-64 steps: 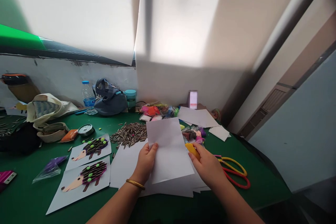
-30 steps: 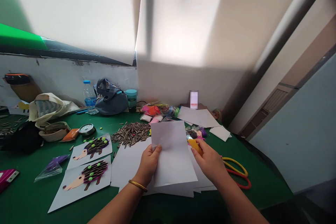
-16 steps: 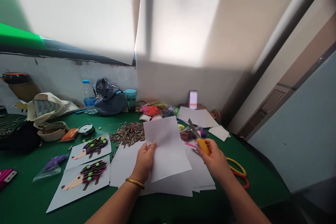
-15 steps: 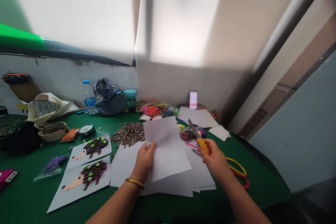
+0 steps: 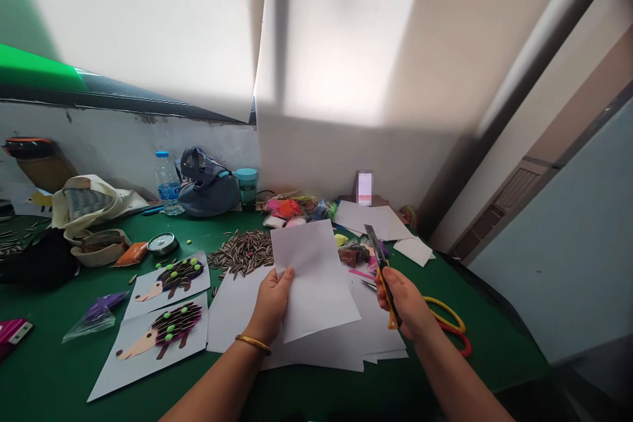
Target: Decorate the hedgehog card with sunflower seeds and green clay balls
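Note:
My left hand (image 5: 275,298) pinches the left edge of a white sheet (image 5: 316,277), thumb on top, holding it tilted above other white sheets (image 5: 336,353) on the green table. To the right, my right hand (image 5: 403,297) is closed around a yellow and black utility knife (image 5: 388,283). The knife's blade points up and away, apart from the sheet. Beyond the held sheet lies a heap of striped seeds (image 5: 244,252). Two papers bearing hedgehog pictures (image 5: 171,279) (image 5: 168,330) rest left of my left hand.
Scissors with yellow and red handles (image 5: 448,323) lie beside my right forearm. Bagged coloured clay (image 5: 297,208), a teal-lidded cup (image 5: 247,190), a blue-grey bag (image 5: 208,191) and a water bottle (image 5: 167,178) line the back. A phone (image 5: 364,188) stands at the back right.
My right hand has turned the knife, so its blade stands more upright and slightly farther right, and its black side now shows. My left hand and the sheet have hardly moved.

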{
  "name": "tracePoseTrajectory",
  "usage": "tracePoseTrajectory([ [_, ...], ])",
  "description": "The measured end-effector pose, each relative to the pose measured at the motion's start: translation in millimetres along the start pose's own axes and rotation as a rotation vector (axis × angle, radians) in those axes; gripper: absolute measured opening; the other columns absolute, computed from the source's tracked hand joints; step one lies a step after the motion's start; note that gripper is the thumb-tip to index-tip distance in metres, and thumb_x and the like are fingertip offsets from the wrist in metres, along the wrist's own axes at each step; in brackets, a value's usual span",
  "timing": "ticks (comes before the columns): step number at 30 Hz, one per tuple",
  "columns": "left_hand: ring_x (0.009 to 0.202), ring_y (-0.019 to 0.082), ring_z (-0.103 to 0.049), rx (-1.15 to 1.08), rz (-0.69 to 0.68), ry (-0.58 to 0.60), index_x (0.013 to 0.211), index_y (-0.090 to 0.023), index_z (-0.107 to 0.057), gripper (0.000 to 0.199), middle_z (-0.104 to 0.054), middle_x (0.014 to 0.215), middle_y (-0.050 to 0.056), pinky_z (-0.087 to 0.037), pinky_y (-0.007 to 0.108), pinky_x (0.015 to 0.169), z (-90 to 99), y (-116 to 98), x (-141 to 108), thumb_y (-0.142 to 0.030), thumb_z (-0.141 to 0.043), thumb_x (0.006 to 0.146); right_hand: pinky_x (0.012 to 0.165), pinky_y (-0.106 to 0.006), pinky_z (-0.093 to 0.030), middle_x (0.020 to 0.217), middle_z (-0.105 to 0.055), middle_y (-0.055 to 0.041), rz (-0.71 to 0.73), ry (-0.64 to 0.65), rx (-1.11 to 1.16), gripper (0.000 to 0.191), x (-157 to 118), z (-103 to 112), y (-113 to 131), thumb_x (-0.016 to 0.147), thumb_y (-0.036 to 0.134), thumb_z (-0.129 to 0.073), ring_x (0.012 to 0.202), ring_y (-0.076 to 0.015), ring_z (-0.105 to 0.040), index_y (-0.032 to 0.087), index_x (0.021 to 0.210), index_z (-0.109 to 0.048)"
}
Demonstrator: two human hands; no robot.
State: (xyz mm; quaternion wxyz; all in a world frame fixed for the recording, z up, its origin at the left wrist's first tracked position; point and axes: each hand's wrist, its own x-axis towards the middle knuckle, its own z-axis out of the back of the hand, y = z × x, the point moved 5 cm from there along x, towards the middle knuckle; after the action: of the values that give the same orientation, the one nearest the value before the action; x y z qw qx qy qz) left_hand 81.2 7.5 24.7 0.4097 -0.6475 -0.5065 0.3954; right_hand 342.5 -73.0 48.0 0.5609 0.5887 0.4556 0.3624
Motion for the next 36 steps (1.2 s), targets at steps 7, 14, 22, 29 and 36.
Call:
tracePoseTrajectory([
  [7,0.074,0.022,-0.069,-0.008,0.029,-0.007,0.108,-0.018,-0.062,0.049,-0.074,0.085,0.004,-0.054,0.030,0.061,0.4,1,0,-0.049,-0.073,0.073,0.050,-0.020,-0.042,0.068,-0.055,0.0016,-0.068,0.060,0.117,0.032,-2,1,-8,0.084,0.050,-0.064,0.056,-0.0096,-0.050,0.018,0.087,-0.062],
  [14,0.078,0.023,-0.070,-0.008,0.024,-0.003,0.109,-0.018,-0.061,0.047,-0.074,0.088,0.005,-0.054,0.030,0.061,1.0,0,1,-0.048,-0.072,0.074,0.049,-0.022,-0.042,0.068,-0.054,0.0003,-0.090,0.089,0.149,0.042,-2,2,-13,0.083,0.061,-0.061,0.055,-0.0103,-0.048,0.018,0.085,-0.062],
  [22,0.079,0.023,-0.070,-0.014,0.025,-0.011,0.108,-0.018,-0.062,0.046,-0.074,0.090,0.006,-0.055,0.030,0.062,2.9,2,2,-0.047,-0.073,0.075,0.058,-0.023,-0.044,0.074,-0.055,0.0018,-0.040,0.133,-0.032,0.028,0,5,-17,0.082,0.047,-0.066,0.060,-0.0111,-0.052,0.020,0.085,-0.057],
  [29,0.068,0.021,-0.069,-0.033,0.077,-0.020,0.109,-0.018,-0.063,0.045,-0.075,0.084,0.006,-0.054,0.031,0.060,4.4,6,4,-0.045,-0.073,0.076,0.090,-0.040,-0.045,0.116,-0.064,-0.0073,0.153,0.067,-0.873,0.044,7,47,-12,0.086,0.049,-0.056,0.109,-0.0288,-0.058,0.022,0.121,-0.060],
  [36,0.060,0.020,-0.067,-0.029,0.101,-0.016,0.111,-0.018,-0.063,0.043,-0.074,0.082,0.005,-0.054,0.031,0.058,4.9,10,5,-0.044,-0.071,0.078,0.089,-0.039,-0.045,0.112,-0.064,-0.0093,0.275,0.179,-1.320,0.039,16,56,-25,0.091,0.033,-0.046,0.104,-0.0277,-0.059,0.024,0.127,-0.059],
])
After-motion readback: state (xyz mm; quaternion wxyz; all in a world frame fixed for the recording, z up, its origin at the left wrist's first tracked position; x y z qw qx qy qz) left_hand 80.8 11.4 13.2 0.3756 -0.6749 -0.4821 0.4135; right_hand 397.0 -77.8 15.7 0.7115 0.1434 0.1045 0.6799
